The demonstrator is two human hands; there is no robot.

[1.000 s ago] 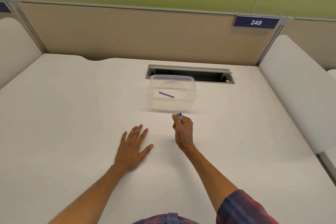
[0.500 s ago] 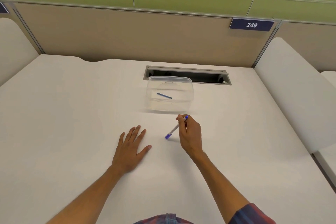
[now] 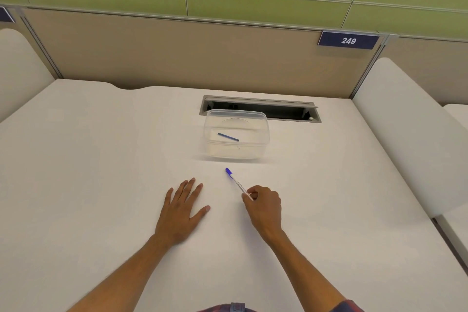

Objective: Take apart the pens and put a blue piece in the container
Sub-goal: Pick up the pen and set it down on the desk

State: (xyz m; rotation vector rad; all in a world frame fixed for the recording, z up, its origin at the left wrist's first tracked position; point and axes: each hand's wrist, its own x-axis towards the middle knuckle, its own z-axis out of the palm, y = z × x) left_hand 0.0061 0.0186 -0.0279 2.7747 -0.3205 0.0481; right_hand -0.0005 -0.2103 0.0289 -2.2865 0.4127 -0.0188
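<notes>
Head view. Your left hand lies flat on the white desk, palm down, fingers straight and slightly spread — it holds nothing. Your right hand sits just to its right, fingers curled, pinching one end of a pen between thumb and fingertips. The pen has a clear barrel and a blue cap; the capped end points away from you and to the left, toward the container, and stops short of it. You cannot tell whether the cap touches the desk.

The clear plastic container stands on the desk beyond both hands, near the pen's tip and apart from it. One thin blue piece lies inside on its floor, angled. Behind the container — a recessed cable slot, then the partition with a sign reading 249.
</notes>
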